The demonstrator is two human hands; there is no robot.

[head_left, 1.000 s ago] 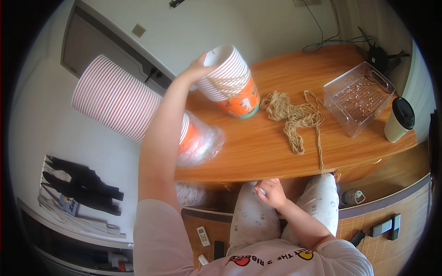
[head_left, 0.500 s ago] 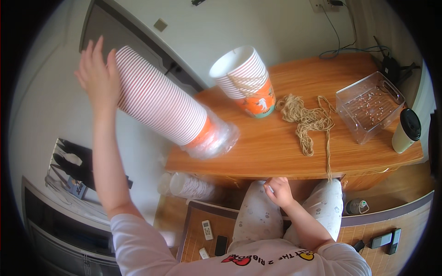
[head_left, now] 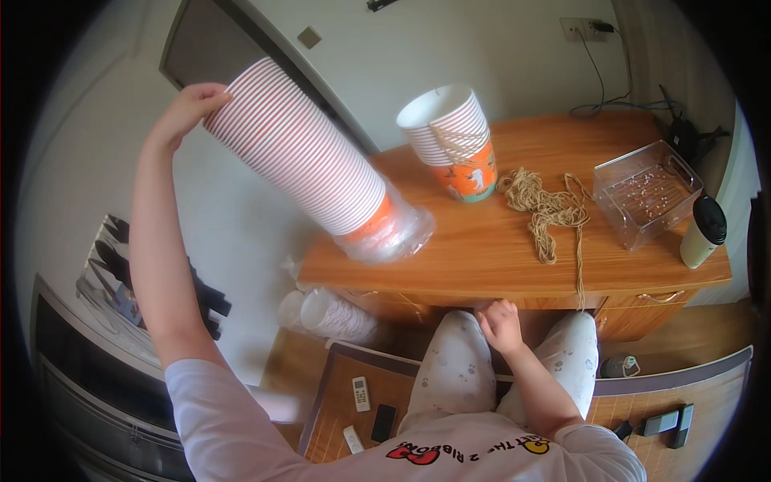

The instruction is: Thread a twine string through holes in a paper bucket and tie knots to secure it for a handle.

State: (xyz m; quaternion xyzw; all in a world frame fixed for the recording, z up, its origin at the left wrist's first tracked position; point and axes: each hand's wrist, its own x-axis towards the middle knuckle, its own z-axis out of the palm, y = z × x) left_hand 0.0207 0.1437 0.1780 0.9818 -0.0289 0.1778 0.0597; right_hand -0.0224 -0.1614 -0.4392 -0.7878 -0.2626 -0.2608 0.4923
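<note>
A tall stack of paper buckets [head_left: 301, 153], white with red-pink edges, leans up and left over the table's left side. Its lower end shows orange inside a crumpled clear plastic sleeve [head_left: 397, 233]. At the stack's upper end my left hand [head_left: 191, 111] grips the rim of the end bucket between thumb and fingers. My right hand [head_left: 502, 325] rests by my knee at the table's front edge, fingers curled in, with nothing seen in them. Upright behind stands a shorter stack of orange-printed paper buckets [head_left: 454, 145] with twine handles. A heap of tan twine [head_left: 546, 209] lies right of it, one strand hanging over the edge.
On the table's right are a clear plastic box [head_left: 646, 197] with small beads and a cup with a black lid [head_left: 707, 229]. Black cables and a device [head_left: 683, 128] sit at the back right. More white buckets [head_left: 329, 315] lie below the table's left end.
My left hand has gone from spread fingers beside the stack to a grip on its end rim. The view has shifted slightly. My right hand stays by my knee.
</note>
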